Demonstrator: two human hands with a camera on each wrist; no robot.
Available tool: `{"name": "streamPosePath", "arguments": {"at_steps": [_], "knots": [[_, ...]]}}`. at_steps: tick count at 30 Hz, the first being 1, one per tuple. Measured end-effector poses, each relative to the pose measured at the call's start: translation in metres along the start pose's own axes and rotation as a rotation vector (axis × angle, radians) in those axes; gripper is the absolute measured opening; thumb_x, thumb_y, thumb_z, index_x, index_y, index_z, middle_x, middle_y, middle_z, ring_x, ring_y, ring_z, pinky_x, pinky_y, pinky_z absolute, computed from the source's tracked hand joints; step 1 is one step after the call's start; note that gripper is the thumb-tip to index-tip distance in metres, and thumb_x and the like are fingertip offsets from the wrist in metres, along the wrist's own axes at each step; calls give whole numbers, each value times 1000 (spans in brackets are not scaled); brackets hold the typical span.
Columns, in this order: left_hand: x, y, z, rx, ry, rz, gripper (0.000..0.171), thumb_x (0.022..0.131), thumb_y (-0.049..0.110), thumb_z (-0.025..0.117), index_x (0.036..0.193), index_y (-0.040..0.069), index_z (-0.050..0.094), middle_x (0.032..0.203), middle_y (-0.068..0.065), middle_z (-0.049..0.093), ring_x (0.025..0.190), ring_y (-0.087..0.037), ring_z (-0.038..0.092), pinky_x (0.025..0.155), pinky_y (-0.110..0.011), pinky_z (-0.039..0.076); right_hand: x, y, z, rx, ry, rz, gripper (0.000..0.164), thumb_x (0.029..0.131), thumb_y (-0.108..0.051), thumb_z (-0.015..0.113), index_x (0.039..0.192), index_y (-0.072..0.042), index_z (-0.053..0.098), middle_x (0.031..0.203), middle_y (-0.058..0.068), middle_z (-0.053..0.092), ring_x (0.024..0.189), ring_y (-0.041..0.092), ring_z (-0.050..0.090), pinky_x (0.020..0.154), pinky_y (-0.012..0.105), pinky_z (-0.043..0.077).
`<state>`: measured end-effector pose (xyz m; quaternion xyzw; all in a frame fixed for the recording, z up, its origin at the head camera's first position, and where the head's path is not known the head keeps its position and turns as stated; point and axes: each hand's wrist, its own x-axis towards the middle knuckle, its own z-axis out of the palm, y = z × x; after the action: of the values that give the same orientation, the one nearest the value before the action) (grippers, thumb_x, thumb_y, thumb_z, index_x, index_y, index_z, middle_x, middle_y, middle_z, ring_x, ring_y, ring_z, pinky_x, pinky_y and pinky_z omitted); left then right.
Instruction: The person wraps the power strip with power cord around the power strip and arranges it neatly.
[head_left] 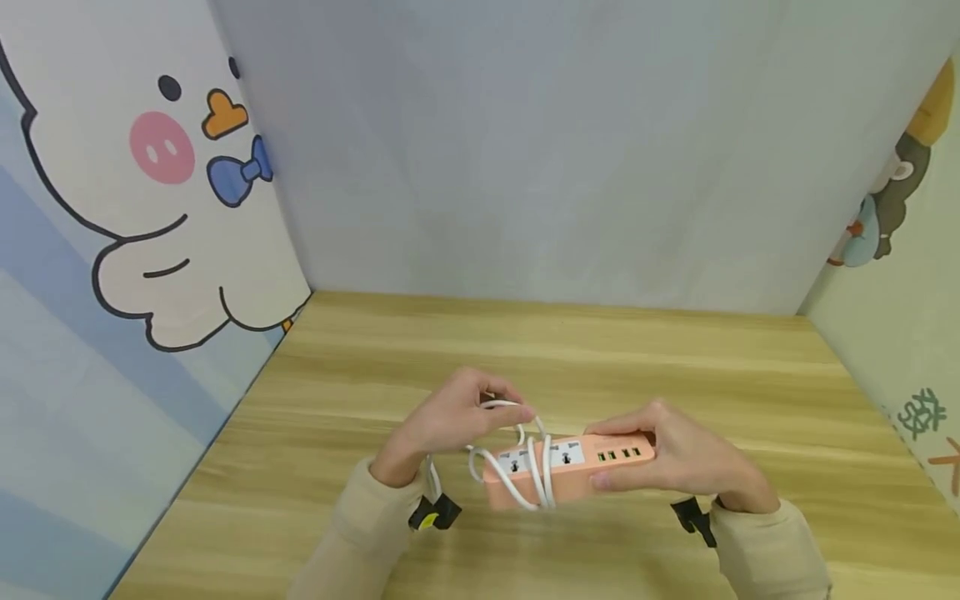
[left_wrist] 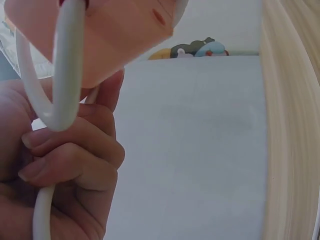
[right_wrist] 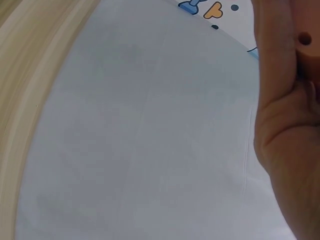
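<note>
Power strip (long axis roughly nine-to-three o'clock) is clamped at three o'clock by the right grip; the left grip, toward ten, pinches white cable.

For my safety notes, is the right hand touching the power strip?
Touching: in the head view, the right hand grips one end of the power strip between thumb and fingers.

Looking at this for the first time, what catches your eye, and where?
The big white cartoon figure on the left wall stands out first. Next comes the peach power strip, low centre, white cord looped around it. The right hand grips the strip's right end; the left hand pinches the cord.
</note>
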<state>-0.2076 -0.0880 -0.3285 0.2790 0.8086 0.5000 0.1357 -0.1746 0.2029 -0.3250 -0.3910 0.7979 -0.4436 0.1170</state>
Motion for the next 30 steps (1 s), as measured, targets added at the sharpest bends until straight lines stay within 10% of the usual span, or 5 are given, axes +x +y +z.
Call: {"name": "streamPosePath", "arguments": {"at_steps": [30], "knots": [[-13,33,13,117,241,0,25,100,30,65,114,12,78,92,0,77,67,-10,60,53,-22,41,7,-3,6,-258,277,37,34,86,-27,83,115,-11,76,82,-9,73,60,3,60,54,25,52]]}}
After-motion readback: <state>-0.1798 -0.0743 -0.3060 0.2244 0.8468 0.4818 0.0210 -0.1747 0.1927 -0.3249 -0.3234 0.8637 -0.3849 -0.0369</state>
